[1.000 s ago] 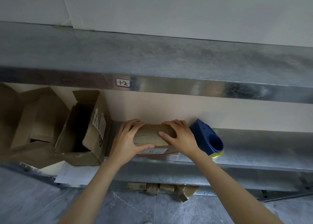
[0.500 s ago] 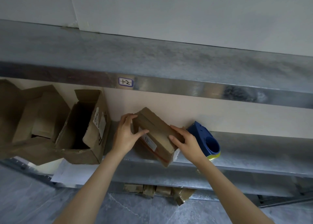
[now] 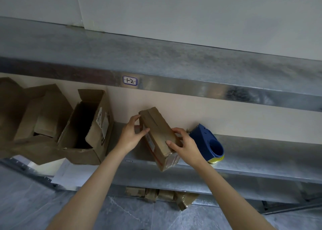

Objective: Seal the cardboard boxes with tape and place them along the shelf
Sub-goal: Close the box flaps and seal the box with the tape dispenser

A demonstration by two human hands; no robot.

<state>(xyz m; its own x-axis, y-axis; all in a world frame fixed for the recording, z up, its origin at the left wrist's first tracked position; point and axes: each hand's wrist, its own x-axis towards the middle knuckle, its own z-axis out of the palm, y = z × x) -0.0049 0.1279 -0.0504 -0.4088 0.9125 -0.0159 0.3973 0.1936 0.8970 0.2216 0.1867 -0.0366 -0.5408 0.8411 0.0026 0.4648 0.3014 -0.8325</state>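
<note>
A small brown cardboard box (image 3: 157, 132) with tape along its top lies diagonally on the metal shelf (image 3: 261, 153), its near end jutting past the front edge. My left hand (image 3: 132, 134) grips its far left end, thumb on top. My right hand (image 3: 184, 144) holds its near right side. A blue tape dispenser (image 3: 208, 142) with a yellow edge lies on the shelf just right of my right hand.
An open cardboard box (image 3: 83, 130) stands on its side left of my hands, with more opened boxes (image 3: 29, 114) beyond it. White paper (image 3: 69, 174) hangs under them. Several small boxes (image 3: 160, 195) sit on the floor below. An upper shelf (image 3: 156, 69) labelled "1-2" overhangs.
The small box lay crosswise under both hands; the hands have turned it so that it now points away from me diagonally, with its near end over the shelf edge.
</note>
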